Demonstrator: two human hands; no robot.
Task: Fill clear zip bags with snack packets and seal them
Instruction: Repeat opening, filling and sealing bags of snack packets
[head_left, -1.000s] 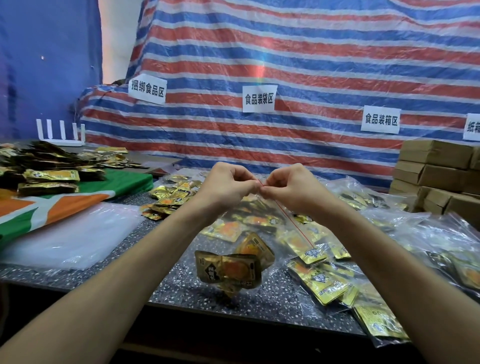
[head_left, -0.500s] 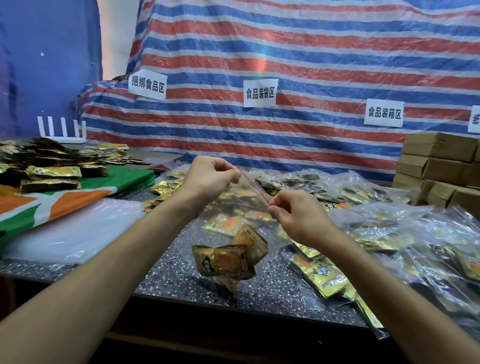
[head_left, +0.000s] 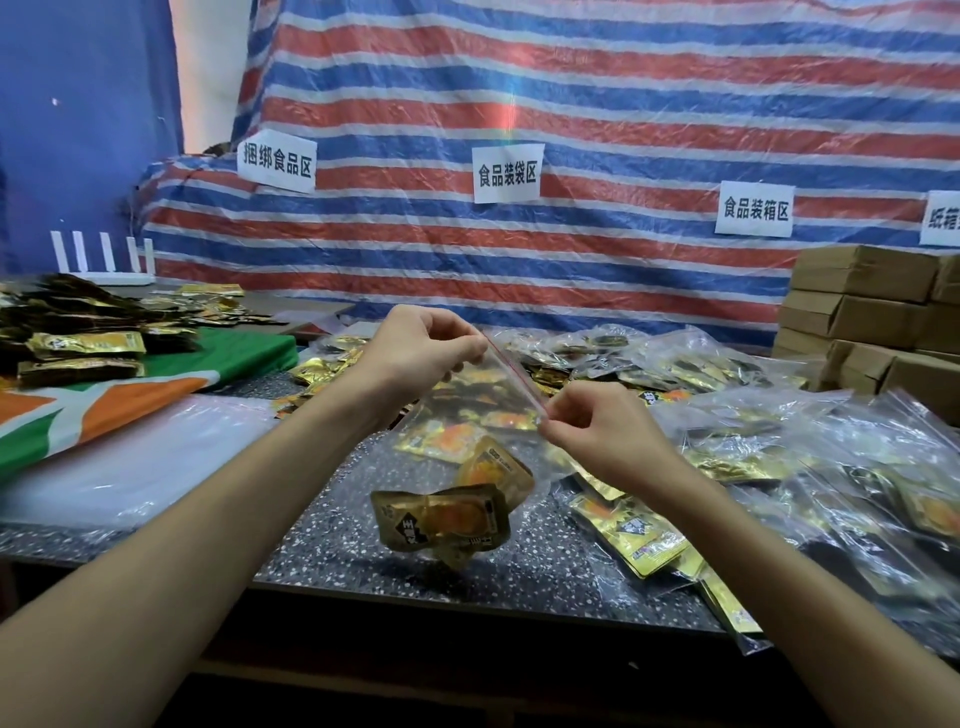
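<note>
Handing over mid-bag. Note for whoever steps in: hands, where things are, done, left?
Left hand pinches the upper end of the red zip strip; right hand pinches its lower end. The clear zip bag hangs between them above the table, snack packets at its bottom.
Done: this bag is filled; filled bags piled at right.
Left: cannot tell if the zip is shut end to end; press it closed, add to the pile. Loose packets and empty bags wait at left.

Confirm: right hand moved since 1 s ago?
Yes. The right hand has slid down and right along the red zip strip, away from the left hand and farther below the middle wall sign.
</note>
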